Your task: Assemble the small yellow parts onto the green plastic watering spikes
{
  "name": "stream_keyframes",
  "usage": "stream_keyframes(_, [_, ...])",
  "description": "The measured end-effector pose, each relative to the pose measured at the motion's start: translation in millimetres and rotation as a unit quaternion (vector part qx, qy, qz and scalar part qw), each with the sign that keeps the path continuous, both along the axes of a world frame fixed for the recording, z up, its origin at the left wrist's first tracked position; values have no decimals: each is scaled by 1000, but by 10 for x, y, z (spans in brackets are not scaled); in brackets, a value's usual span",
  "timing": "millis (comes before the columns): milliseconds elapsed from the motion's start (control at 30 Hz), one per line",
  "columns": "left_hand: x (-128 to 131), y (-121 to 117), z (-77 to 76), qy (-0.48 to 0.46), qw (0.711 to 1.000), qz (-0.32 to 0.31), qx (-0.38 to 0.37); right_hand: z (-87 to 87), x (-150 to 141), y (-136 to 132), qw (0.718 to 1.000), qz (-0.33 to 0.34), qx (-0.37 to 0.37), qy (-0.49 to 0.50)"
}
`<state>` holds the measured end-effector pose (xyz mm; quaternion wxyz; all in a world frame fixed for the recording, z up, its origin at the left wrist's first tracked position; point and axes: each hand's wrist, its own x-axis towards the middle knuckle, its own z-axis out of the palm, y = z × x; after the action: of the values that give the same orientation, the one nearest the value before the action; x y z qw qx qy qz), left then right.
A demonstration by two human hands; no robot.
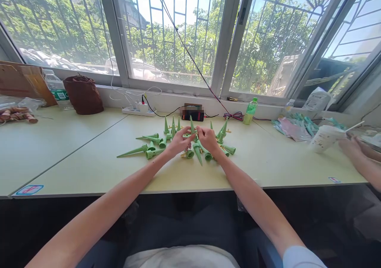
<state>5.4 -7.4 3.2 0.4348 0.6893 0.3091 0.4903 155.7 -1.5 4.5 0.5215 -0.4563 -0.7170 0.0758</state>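
My left hand (179, 141) and my right hand (208, 139) meet over a spread of green plastic spikes on the table. Between them a green spike (192, 124) points upward, with the left fingers closed around its lower part. The right fingers are pinched together close beside it; whatever they grip is hidden. Loose spikes with round open collars lie around the hands, such as one on the left (132, 150) and one in front (197, 153). Others stand point up behind, like this spike (166, 126). Small yellowish pieces (228, 131) show among them.
A phone-like black device (192, 114) and a power strip (138, 111) with cables line the window sill. A green bottle (250, 111) stands behind right, a brown bag (83, 94) at left. Another person's hand (351, 147) works at far right near a white cup (326, 138) and plastic bags.
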Motion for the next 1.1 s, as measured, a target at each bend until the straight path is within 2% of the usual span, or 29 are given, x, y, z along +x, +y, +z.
stream_keyframes(333, [9, -11, 46, 10, 997, 39, -64, 6, 3, -26, 1000, 20, -2, -8])
stream_keyframes(533, [-6, 16, 27, 4, 994, 23, -107, 14, -7, -39, 999, 31, 2, -19])
stream_keyframes(1100, [0, -31, 76, -27, 985, -18, -169, -20, 2, -14, 997, 61, -16, -46])
